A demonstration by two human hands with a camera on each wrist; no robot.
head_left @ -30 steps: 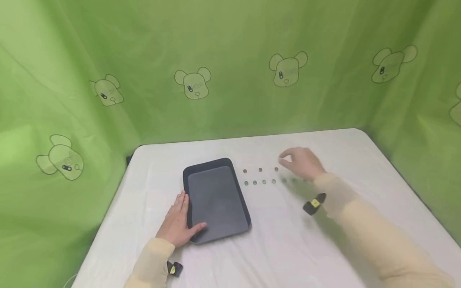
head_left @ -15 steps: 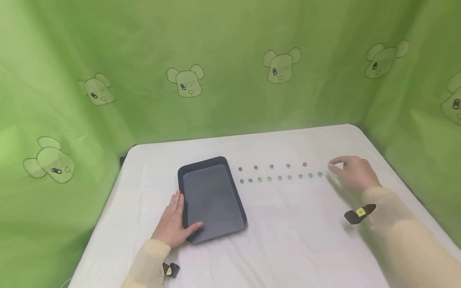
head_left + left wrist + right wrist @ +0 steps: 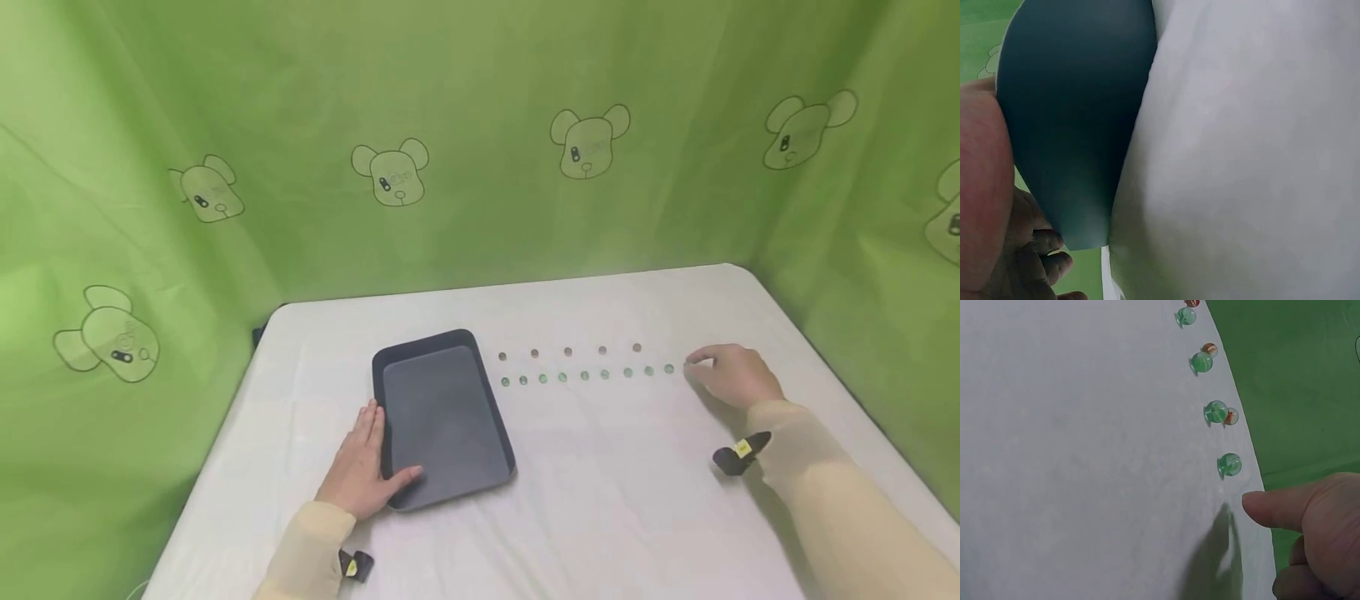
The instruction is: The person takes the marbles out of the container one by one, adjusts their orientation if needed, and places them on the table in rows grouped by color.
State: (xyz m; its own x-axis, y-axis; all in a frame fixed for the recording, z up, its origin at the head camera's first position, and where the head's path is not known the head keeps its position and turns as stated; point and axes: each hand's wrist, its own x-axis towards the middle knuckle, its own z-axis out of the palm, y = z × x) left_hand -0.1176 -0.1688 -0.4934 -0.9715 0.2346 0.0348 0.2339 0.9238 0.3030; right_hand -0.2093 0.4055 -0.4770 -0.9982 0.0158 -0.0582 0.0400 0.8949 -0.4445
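Note:
My left hand [image 3: 363, 462] lies along the left side of a dark grey rectangular tray [image 3: 450, 417]. Its fingers run straight along the outer wall, and the thumb lies over the near-left corner. In the left wrist view the outer wall of the tray [image 3: 1079, 125] fills the middle. My right hand [image 3: 735, 375] is low at the right end of a row of green glass marbles [image 3: 584, 376], thumb and index finger pinching a small pale marble. The thumb [image 3: 1272, 506] conceals that marble in the right wrist view, close to the last green marble [image 3: 1230, 464].
Behind the green row runs a shorter, wider-spaced row of brownish marbles [image 3: 567, 352]. Both start beside the tray's right wall. A white cloth [image 3: 600, 500] covers the table, and a green curtain [image 3: 487, 225] with bear-head drawings hangs behind and at the sides.
My right hand has swung right from above the marble rows to the green row's end, then come slightly nearer. The left hand stays at the tray; the head view has shifted a little.

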